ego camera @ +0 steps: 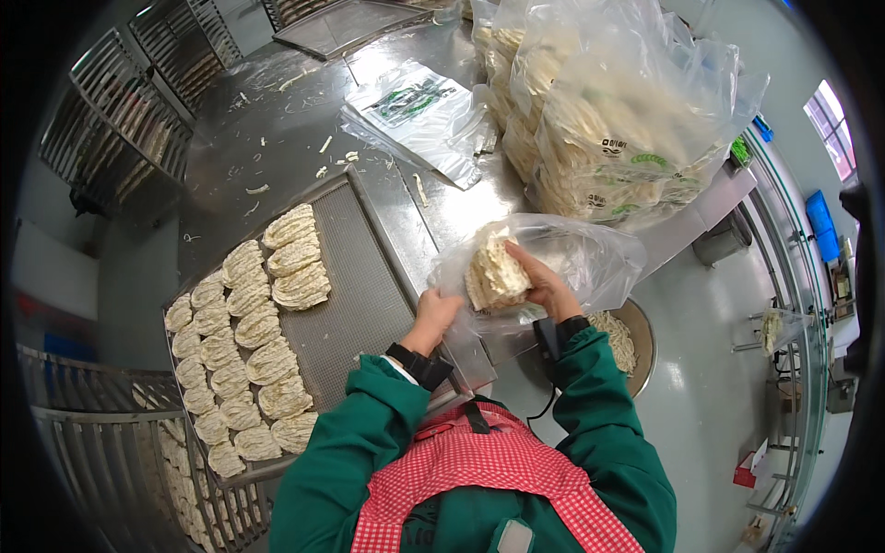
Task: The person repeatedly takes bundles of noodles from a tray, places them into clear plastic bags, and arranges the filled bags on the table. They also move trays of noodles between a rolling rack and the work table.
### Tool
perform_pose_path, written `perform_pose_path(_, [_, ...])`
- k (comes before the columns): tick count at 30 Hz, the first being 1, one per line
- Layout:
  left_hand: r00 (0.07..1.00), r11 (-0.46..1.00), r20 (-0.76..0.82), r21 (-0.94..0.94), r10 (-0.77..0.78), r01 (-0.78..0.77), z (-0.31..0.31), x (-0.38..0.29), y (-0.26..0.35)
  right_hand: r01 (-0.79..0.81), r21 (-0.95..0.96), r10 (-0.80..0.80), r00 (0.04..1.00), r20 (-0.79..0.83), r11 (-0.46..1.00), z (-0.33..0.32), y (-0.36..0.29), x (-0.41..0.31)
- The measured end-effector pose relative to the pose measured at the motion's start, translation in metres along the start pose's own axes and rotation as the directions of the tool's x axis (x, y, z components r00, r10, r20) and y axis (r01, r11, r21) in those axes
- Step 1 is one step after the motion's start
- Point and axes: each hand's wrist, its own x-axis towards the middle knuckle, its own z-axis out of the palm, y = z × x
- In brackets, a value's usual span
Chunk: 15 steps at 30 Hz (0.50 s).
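Note:
My left hand [437, 316] grips the near left edge of a clear plastic bag [594, 256]. In my right hand [550, 289] is a bundle of dried noodle cakes [496, 271], held at the mouth of the bag; how far inside it sits is hard to tell. To the left of my hands lies a mesh-bottomed metal tray [339, 242], with rows of pale noodle cakes [259, 363] over its left part and bare mesh on the right.
Filled bags of noodles [608, 152] are heaped at the back right. Flat printed bags [415, 114] lie on the steel table [276, 145] among noodle scraps. A metal bowl of noodle pieces [646, 345] stands low on my right. Tray racks [117, 117] stand at left.

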Motion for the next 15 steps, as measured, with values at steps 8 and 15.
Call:
perform_pose_path(8, [1.0,0.993,0.028,0.121,0.007,-0.01,-0.001,-0.019,0.032,-0.109,-0.929,-0.544,0.784,-0.299,0.353,0.031,0.031,0.006])
perform_pose_path(15, [0.879,0.986,0.468,-0.075,-0.097,0.149,-0.019,-0.048,0.119,-0.128,-0.973,-0.52,0.828,-0.211,0.19,0.01,0.028,0.018])
